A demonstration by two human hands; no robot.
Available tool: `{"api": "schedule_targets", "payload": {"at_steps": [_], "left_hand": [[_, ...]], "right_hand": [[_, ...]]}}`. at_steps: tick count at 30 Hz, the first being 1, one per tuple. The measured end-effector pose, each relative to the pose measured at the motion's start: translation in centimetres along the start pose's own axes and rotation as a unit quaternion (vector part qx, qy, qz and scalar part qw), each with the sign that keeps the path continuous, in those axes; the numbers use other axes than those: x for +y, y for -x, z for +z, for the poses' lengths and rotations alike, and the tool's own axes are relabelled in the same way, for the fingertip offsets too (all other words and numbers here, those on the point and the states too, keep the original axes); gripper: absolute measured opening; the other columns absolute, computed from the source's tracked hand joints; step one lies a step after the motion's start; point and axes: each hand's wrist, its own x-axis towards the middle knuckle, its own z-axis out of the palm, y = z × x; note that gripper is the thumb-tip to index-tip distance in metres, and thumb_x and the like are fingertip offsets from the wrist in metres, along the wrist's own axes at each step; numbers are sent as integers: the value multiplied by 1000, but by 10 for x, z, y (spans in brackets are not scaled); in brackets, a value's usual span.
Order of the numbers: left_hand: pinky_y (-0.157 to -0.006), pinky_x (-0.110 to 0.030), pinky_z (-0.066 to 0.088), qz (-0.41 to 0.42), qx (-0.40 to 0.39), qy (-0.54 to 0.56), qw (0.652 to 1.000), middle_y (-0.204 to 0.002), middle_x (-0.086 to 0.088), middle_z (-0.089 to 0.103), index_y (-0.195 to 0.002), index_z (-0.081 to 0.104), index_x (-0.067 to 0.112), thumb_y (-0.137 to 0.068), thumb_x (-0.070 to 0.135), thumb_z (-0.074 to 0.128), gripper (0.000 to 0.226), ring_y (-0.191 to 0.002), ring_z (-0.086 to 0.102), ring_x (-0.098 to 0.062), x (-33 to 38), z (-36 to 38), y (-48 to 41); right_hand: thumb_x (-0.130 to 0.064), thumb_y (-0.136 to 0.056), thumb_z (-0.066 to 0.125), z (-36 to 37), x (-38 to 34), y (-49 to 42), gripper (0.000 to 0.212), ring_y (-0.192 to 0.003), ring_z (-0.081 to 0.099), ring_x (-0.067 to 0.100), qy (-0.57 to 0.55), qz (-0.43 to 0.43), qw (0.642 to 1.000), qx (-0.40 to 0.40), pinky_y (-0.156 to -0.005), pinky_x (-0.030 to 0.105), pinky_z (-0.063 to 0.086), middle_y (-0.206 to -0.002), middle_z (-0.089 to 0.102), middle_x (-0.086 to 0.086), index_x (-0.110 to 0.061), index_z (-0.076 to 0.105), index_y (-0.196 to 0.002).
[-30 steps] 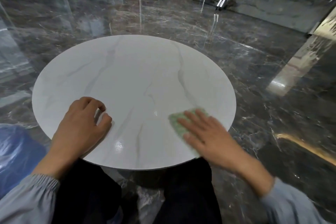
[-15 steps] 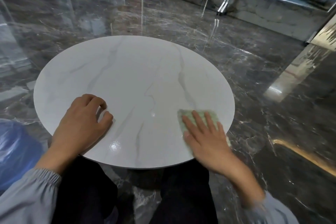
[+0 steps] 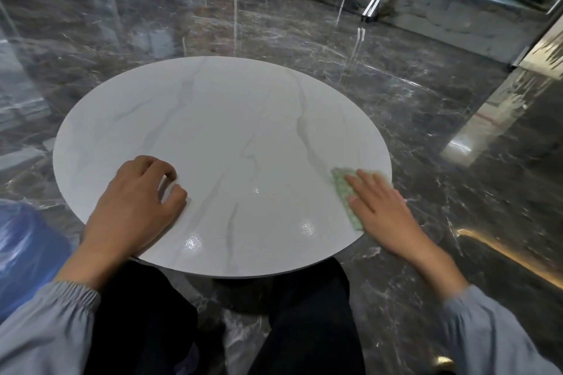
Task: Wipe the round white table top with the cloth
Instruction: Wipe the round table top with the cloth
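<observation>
The green cloth (image 3: 342, 187) lies at the right rim of the round white surface (image 3: 219, 131), pinned flat under the straight fingers of the right hand (image 3: 380, 210), which presses and does not grip. The cloth's visible strip runs near-to-far along that hand's left side. The left hand (image 3: 137, 198) rests well apart at the near left, fingers curled, holding nothing. Of the 2 hands, only the right touches the cloth. Most of the surface lies to its left and beyond, so the next sweep likely goes there.
</observation>
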Motion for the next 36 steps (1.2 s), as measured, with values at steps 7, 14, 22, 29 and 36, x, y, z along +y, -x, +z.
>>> {"api": "schedule_targets", "payload": {"at_steps": [7, 14, 22, 29, 36], "left_hand": [[-96, -46, 44, -9, 1, -4, 1000, -121, -1, 58, -107, 67, 21, -91, 25, 71, 16, -119, 52, -28, 3, 1, -1], [-93, -40, 41, -3, 14, -3, 1000, -118, 1, 58, -106, 65, 22, -91, 29, 70, 18, -116, 52, -26, -2, 7, -4], [-93, -39, 41, -5, 25, 10, 1000, -115, 0, 59, -104, 67, 21, -90, 23, 70, 15, -115, 52, -26, -4, 6, -1], [-95, -36, 41, 0, 32, 20, 999, -116, 3, 59, -104, 68, 22, -92, 26, 66, 13, -116, 51, -21, -8, 8, -4], [-89, -29, 39, 10, 31, 29, 999, -114, 7, 58, -105, 67, 21, -94, 31, 61, 16, -112, 50, -15, -12, 11, -3]], "right_hand": [[-41, -96, -1, -10, 33, -63, 75, -158, -13, 29, 112, 29, 989, -88, -123, 57, -16, -174, 2, 5, -13, 42, -150], [-55, -99, -5, 14, -35, 27, 60, -152, -32, 18, 77, -67, 994, -38, -121, 43, -23, -167, -22, -20, -55, -2, -159], [-45, -104, 41, 69, -181, 78, 53, -157, 19, 31, 52, -245, 968, -7, -123, 57, 20, -168, 30, -8, -39, 40, -157], [-57, -101, 1, 22, -79, 4, 52, -156, -17, 8, 66, -125, 989, -41, -124, 33, -5, -165, -14, -26, -60, -5, -152], [-48, -109, 12, -8, -33, -69, 55, -157, -19, 22, 89, 53, 990, -92, -126, 52, -4, -170, -16, -16, -48, -10, -160]]}}
